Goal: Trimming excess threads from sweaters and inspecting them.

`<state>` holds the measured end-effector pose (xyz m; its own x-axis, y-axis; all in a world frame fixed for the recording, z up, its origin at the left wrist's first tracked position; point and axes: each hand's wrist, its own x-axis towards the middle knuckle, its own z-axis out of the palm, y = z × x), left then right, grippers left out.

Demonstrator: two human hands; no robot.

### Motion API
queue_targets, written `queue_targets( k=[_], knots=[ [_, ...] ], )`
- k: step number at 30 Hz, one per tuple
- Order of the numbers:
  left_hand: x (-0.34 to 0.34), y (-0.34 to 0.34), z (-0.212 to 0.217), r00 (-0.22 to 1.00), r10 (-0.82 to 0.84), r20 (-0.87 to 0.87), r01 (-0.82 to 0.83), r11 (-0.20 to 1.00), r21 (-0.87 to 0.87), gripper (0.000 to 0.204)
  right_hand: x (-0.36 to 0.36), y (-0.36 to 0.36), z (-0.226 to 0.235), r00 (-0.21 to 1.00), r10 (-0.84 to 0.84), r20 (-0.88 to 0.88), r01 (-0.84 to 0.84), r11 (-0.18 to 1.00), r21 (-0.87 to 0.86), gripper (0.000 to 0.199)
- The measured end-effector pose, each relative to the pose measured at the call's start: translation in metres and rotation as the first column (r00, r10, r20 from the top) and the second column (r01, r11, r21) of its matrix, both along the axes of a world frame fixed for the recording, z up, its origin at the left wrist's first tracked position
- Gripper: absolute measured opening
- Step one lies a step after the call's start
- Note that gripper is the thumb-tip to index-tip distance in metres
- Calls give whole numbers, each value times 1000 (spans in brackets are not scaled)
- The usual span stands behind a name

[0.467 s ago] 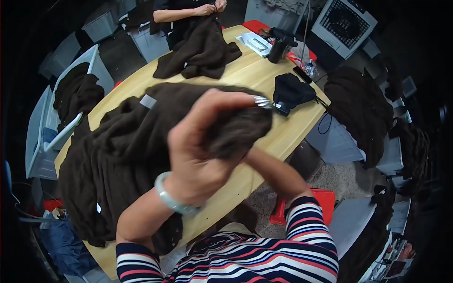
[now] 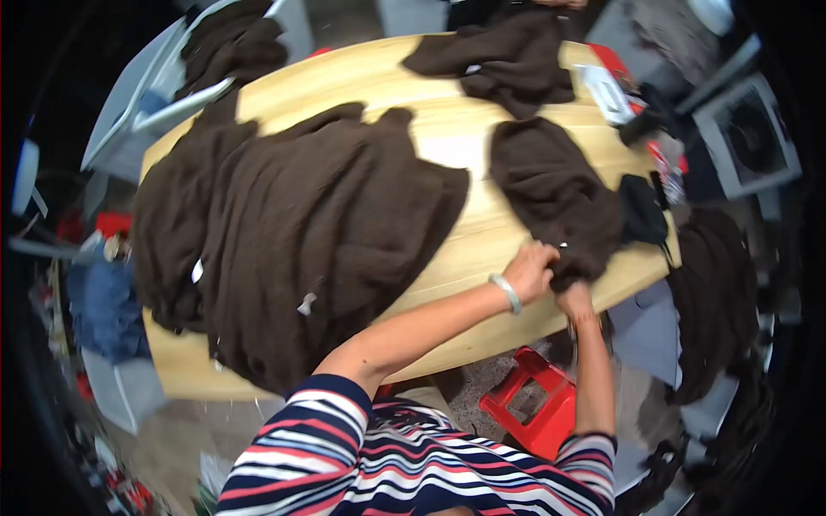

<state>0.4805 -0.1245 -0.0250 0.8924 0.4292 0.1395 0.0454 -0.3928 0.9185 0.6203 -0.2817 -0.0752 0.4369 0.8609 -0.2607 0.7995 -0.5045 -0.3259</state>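
A dark brown knitted garment (image 2: 559, 185) lies lengthwise on the right part of the table, its near end bunched. At that end my left hand (image 2: 531, 272), with a pale green bangle on the wrist, has its fingers curled on the fabric. Close beside it, at the table's near edge, my right hand (image 2: 575, 301) grips the same end from below; some of its fingers are hidden by the cloth. A small white tag shows by the left hand. To the left, a large spread pile of brown garments (image 2: 318, 224) covers much of the table, with white labels on it.
Across the wooden table (image 2: 344, 69) lies another brown garment (image 2: 516, 60), a person's hand behind it. A black cloth item (image 2: 644, 211) sits at the right edge. A red stool (image 2: 533, 404) stands below the near edge. Garment-filled bins flank both sides.
My left hand has come down from close in front of me, where it held bunched brown fabric, to the table's right. The garment now lies stretched out there. The view has shifted.
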Motion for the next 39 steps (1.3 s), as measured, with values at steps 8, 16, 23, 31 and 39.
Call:
queue_targets(
  k=[8,16,23,31,39],
  knots=[
    [-258,30,74,977,192,96,-214,833,510,37,-172,-86,91,926,-251,-283,161,938,-307,49],
    [-429,71,65,390,921,-5,-760,325,564,55,-211,26,166,918,246,-312,-221,968,115,53],
    [-506,54,22,383,909,-163,-726,405,556,76,-286,114,220,848,462,-258,-466,883,50,52],
    [-468,29,38,696,717,-52,-697,691,192,100,-351,147,214,845,505,-177,-501,862,73,54],
    [-465,70,25,591,806,-23,-348,230,-909,46,-375,137,225,869,479,-123,-483,875,-7,53]
  ],
)
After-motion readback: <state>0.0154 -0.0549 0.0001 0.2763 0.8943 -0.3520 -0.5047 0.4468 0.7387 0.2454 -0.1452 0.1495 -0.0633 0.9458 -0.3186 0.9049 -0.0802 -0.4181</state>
